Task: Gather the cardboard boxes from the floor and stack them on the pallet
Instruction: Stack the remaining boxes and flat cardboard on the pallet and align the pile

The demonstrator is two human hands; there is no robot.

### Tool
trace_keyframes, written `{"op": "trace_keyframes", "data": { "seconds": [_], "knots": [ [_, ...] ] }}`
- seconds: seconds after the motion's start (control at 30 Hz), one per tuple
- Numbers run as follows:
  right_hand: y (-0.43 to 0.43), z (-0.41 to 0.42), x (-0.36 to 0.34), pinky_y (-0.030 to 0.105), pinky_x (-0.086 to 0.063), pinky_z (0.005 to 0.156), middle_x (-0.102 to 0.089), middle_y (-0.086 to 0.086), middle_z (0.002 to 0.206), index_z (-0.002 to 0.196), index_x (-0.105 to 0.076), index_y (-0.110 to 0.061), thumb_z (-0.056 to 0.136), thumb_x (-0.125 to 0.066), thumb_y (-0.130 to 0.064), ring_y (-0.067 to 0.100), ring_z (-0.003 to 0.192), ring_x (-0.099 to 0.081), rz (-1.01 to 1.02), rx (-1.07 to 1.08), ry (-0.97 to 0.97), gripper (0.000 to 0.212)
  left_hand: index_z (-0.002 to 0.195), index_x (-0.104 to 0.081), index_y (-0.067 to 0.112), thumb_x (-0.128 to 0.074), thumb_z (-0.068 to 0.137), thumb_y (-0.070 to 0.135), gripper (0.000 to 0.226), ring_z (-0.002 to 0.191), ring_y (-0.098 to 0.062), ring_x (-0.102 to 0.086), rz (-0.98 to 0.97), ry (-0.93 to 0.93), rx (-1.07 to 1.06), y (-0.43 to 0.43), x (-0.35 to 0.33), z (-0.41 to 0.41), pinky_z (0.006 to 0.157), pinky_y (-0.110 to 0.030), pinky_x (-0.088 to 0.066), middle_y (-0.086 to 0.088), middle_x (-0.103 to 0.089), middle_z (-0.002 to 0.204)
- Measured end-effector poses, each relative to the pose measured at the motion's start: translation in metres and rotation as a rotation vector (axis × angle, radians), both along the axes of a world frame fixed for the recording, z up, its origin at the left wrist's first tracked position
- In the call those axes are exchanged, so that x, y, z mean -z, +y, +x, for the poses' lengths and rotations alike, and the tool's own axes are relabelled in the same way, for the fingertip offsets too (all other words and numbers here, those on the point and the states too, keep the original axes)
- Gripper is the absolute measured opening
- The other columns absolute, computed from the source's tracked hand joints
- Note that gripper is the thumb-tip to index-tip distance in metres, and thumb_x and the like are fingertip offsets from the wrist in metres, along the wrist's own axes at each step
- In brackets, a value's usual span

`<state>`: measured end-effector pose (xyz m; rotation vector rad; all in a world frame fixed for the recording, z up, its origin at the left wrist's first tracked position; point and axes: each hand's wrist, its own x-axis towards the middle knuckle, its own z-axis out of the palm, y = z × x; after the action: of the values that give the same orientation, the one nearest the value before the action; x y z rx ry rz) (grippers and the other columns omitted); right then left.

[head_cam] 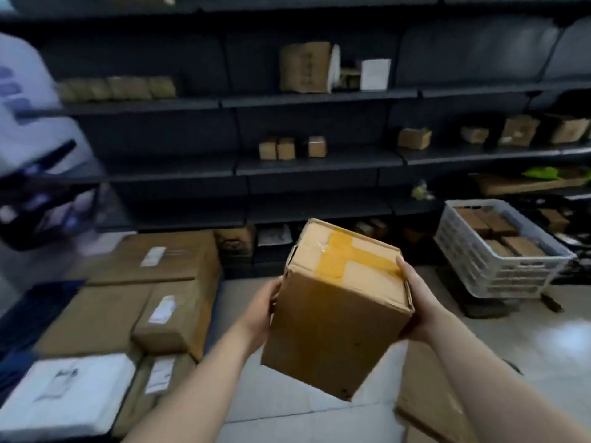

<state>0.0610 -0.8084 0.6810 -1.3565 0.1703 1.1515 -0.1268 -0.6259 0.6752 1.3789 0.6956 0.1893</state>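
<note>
A tall brown cardboard box [335,318] with yellow tape crossed on its top is held in the air in front of me, tilted. My left hand [260,310] grips its left side, fingers hidden behind the box. My right hand [414,297] grips its right side, thumb on the top edge. To the left lies a stack of labelled cardboard boxes [153,282] with a blue pallet [35,311] showing at its left edge. A white parcel [64,391] lies on the stack's near end.
Dark shelving [319,164] with small boxes fills the back wall. A white plastic crate [499,251] of boxes stands at the right. Another person [32,129] stands at the far left. Flat cardboard [428,394] lies on the tiled floor under my right arm.
</note>
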Motion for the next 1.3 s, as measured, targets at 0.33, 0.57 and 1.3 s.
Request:
{"op": "trace_keyframes", "data": {
  "seconds": [0.33, 0.57, 1.3],
  "knots": [
    [0.262, -0.138, 0.053, 0.037, -0.048, 0.070, -0.058, 0.014, 0.106, 0.115, -0.056, -0.004, 0.078, -0.071, -0.049, 0.030, 0.083, -0.058, -0.473, -0.524, -0.550, 0.060, 0.087, -0.074, 0.017, -0.064, 0.085, 0.043, 0.028, 0.129, 0.004, -0.034, 0.191, 0.250, -0.273, 0.147, 0.064, -0.228, 0.101, -0.018, -0.027, 0.018, -0.042, 0.136],
    [0.366, -0.216, 0.120, 0.041, -0.057, 0.075, -0.066, 0.021, 0.100, 0.101, -0.067, -0.003, 0.087, -0.066, -0.032, 0.032, 0.083, -0.062, -0.450, -0.771, -0.686, 0.033, 0.124, -0.041, 0.020, -0.078, 0.046, 0.067, 0.098, 0.123, -0.021, -0.047, 0.103, 0.383, -0.551, 0.180, 0.116, -0.299, 0.103, -0.042, -0.045, -0.002, -0.044, 0.134],
    [0.501, -0.225, 0.315, 0.032, -0.050, 0.077, -0.071, 0.000, 0.091, 0.090, -0.072, -0.012, 0.072, -0.076, -0.033, 0.022, 0.090, -0.064, -0.259, -0.905, -0.241, 0.029, 0.141, -0.043, 0.024, -0.031, 0.086, 0.069, 0.072, 0.117, -0.029, -0.058, -0.338, 0.565, -0.994, 0.307, 0.305, -0.278, 0.101, -0.038, -0.046, -0.009, -0.056, 0.135]
  ]
}}
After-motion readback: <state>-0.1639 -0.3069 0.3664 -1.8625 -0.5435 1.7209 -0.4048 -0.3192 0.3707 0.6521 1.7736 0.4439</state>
